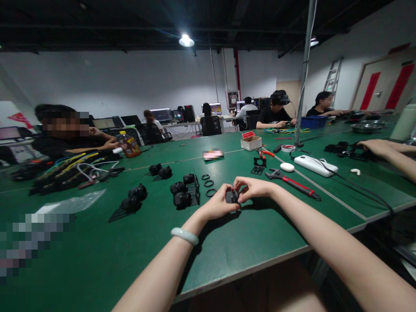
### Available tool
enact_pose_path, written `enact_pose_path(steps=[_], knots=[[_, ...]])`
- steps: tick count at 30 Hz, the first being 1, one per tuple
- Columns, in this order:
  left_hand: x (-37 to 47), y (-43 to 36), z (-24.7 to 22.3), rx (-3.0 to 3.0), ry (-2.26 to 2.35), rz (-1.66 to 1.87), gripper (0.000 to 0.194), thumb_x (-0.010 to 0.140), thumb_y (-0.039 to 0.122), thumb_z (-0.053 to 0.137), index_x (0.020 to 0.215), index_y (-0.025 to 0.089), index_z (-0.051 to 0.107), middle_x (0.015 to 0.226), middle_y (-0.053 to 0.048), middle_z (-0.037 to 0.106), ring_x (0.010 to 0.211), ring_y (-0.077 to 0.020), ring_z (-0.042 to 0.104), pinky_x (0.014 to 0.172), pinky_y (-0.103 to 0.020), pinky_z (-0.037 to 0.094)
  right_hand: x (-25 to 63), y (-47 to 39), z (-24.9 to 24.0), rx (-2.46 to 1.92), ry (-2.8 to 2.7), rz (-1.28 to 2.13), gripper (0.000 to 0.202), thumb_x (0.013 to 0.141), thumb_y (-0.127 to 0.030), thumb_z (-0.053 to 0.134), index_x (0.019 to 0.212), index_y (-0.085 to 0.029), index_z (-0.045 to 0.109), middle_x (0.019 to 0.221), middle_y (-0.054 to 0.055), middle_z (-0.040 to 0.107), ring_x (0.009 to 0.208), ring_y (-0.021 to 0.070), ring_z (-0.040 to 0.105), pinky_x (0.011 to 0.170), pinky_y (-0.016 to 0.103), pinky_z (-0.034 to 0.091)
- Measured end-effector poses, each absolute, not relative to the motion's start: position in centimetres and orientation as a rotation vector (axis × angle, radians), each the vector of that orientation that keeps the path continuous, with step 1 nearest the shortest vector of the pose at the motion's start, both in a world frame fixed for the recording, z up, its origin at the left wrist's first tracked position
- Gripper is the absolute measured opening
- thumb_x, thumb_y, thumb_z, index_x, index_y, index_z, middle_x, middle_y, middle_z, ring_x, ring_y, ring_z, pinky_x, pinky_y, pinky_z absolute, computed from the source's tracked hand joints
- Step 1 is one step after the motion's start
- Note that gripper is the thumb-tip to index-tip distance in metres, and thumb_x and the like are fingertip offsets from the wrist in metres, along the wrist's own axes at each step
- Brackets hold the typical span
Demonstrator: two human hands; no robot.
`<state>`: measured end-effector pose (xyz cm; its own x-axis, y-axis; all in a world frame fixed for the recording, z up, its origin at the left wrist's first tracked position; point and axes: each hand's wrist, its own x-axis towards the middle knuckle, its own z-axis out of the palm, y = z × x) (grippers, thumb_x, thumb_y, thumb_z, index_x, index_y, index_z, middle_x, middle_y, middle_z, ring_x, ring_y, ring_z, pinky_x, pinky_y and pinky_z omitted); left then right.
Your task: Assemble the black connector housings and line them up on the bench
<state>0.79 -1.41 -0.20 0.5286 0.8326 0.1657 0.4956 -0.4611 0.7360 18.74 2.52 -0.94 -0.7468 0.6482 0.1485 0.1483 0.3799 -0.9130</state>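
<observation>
My left hand (220, 201), below a pale bangle (184, 236), is closed around a small black plastic fitting (232, 197) just above the green table. From the other side my right hand (254, 187) pinches the same piece; the fingers hide much of it. Black ring nuts (208, 183) lie in a short row beyond my left hand. To their left stand several black threaded fittings on a bracket (182, 190), with more fitting assemblies (132, 200) farther left. An empty black bracket (259, 165) rests beyond my right hand.
An adjustable wrench (294, 184) with red-black handle lies right of my hands. Near it are pliers (267, 153), a white round case (287, 167), and a white power bank (316, 165) with a black cable. A metal pole (304, 78) rises from the table. Co-workers sit around it.
</observation>
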Motion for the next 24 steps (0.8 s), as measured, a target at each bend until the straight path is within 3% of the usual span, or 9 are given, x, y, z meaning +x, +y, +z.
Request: enact_pose_path(steps=[24], knots=[[1.03,-1.58,0.06,2.110,1.119,0.677,0.042,0.056,0.025,0.055,0.092,0.017,0.037,0.074,0.003,0.041,0.065,-0.0088,0.040,0.056,-0.020,0.036,18.81,2.73,-1.25,-0.712,-1.943,1.646,0.037,0.055,-0.029,0.064,0.085,-0.015,0.047,0.083,0.001,0.051,0.069,0.0088,0.053,0.064,0.026,0.046]])
